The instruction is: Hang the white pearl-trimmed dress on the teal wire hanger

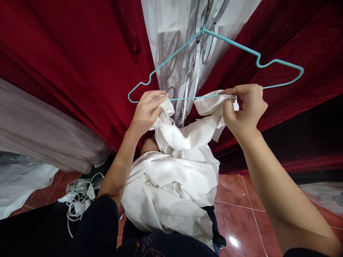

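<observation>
A white satin dress (pixel 171 171) with pearl beading along its neckline lies over my lap, its top raised toward a light-blue wire hanger (pixel 230 41). My left hand (pixel 147 110) is closed on the dress's left shoulder, right at the hanger's bottom bar. On the other side, my right hand (pixel 245 107) pinches the dress's right shoulder, with the bar running under the fingers. The hanger's hook end points up, away from me, and its shoulders spread wider than the dress. Whether the cloth is fixed to the bar, I cannot tell.
Red curtains (pixel 75 64) hang on both sides of a white panel with scrolled ornament (pixel 197 67). Pale sheer fabric (pixel 48 125) drapes at the left. White cables (pixel 77 205) lie tangled on a black surface. Red tiles (pixel 238 214) cover the floor.
</observation>
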